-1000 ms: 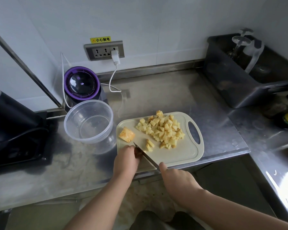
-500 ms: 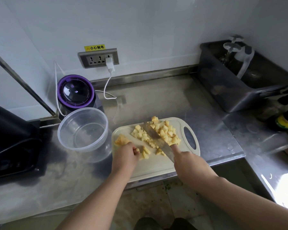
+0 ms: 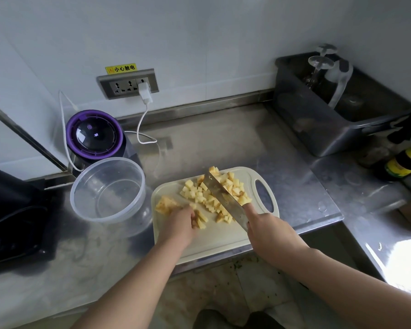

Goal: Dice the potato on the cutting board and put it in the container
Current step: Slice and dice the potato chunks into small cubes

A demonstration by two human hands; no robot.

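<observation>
A cream cutting board [image 3: 214, 238] lies at the steel counter's front edge. A heap of yellow potato cubes [image 3: 199, 193] covers its far half, and an uncut potato chunk [image 3: 164, 203] sits at its left edge. My right hand [image 3: 268, 231] is shut on a knife [image 3: 223, 197] whose blade lies across the heap, index finger along it. My left hand [image 3: 179, 225] rests on the board beside the chunk, fingertips touching a few loose cubes. A clear round container [image 3: 108, 188] stands empty just left of the board.
A purple-topped appliance [image 3: 94, 136] stands behind the container, its white cable running to a wall socket [image 3: 128, 83]. A dark bin [image 3: 337, 110] with glassware sits at the back right, a yellow-labelled bottle [image 3: 403, 162] beside it. A black appliance [image 3: 12, 217] is at the left.
The knife has swung from the board's near left, by my left hand, up onto the pile of cubes. My left hand shifted slightly toward the uncut chunk.
</observation>
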